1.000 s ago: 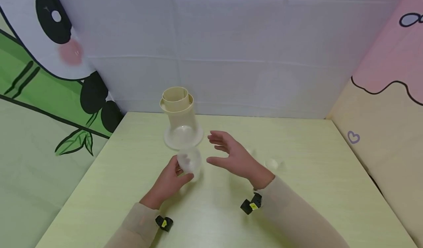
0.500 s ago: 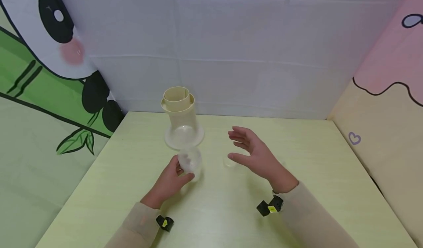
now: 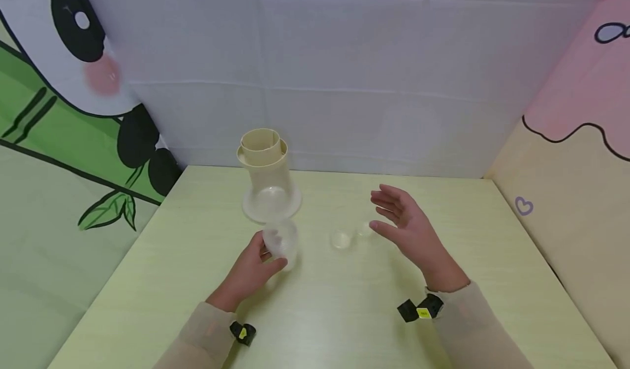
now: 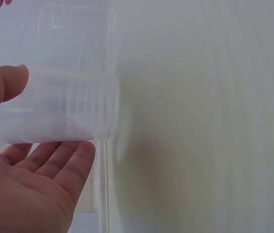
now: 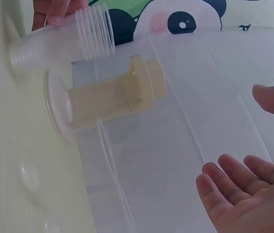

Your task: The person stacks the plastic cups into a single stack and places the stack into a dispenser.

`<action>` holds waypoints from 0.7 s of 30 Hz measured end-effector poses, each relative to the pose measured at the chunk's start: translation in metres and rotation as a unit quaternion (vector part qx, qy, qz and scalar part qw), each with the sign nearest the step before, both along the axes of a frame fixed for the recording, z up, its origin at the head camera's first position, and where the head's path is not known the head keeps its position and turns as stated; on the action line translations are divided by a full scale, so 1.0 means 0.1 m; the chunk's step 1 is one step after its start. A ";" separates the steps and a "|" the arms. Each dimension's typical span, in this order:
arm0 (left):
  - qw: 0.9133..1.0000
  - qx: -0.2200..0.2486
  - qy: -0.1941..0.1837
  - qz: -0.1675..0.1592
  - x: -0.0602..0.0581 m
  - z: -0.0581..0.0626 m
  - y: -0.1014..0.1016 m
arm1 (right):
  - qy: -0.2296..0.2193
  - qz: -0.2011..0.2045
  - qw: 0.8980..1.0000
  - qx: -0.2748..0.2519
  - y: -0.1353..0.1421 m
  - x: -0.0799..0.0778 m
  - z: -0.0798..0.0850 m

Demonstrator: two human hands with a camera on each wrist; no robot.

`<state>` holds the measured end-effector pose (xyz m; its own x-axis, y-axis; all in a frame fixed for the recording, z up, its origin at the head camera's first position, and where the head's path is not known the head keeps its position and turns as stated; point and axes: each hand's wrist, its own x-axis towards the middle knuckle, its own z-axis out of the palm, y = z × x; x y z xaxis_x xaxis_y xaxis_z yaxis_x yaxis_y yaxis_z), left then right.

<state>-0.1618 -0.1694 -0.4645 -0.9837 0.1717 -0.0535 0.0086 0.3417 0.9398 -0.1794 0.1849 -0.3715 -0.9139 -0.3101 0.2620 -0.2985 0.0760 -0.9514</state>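
My left hand (image 3: pixel 251 270) grips a stack of clear plastic cups (image 3: pixel 281 238), held upright a little above the table. In the left wrist view the thumb (image 4: pixel 10 82) lies on one side of the stack and the fingers on the other. The right wrist view shows several nested rims on this stack (image 5: pixel 64 39). My right hand (image 3: pixel 406 227) is over the right part of the table with its fingers spread and nothing in them. Nearest to it are two clear plastic cups, a front one (image 3: pixel 341 239) and one farther back (image 3: pixel 364 228), both standing on the table.
Behind the left hand stands a cream cylindrical holder (image 3: pixel 270 177) with a round white base (image 3: pixel 251 210) and a ring inside its top. The pale table (image 3: pixel 320 320) ends at a white cloth backdrop (image 3: pixel 344 74). Printed panels rise on both sides.
My right hand has moved to the right, away from the left hand, uncovering clear cups on the table. The left hand and its stack have stayed in place.
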 end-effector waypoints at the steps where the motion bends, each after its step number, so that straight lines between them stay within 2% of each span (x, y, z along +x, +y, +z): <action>1: 1.000 0.000 0.001 -0.002 0.00 0.00 0.00 | -0.004 -0.006 1.000 -0.008 0.04 0.00 -0.01; 5: 1.000 0.001 0.004 -0.004 -0.01 0.00 0.01 | -0.009 -0.027 0.999 -0.040 0.22 -0.01 -0.04; 13: 1.000 0.007 -0.001 -0.003 -0.01 0.00 0.01 | 0.008 -0.084 0.995 -0.062 0.50 -0.01 -0.10; 21: 1.000 0.011 0.004 -0.006 0.00 -0.01 0.00 | 0.007 -0.126 0.988 -0.094 0.66 -0.07 -0.27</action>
<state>-0.1618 -0.1696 -0.4659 -0.9821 0.1838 -0.0420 0.0193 0.3199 0.9473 -0.1862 0.2505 -0.3987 -0.9516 -0.0174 0.3069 -0.3063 -0.0274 -0.9515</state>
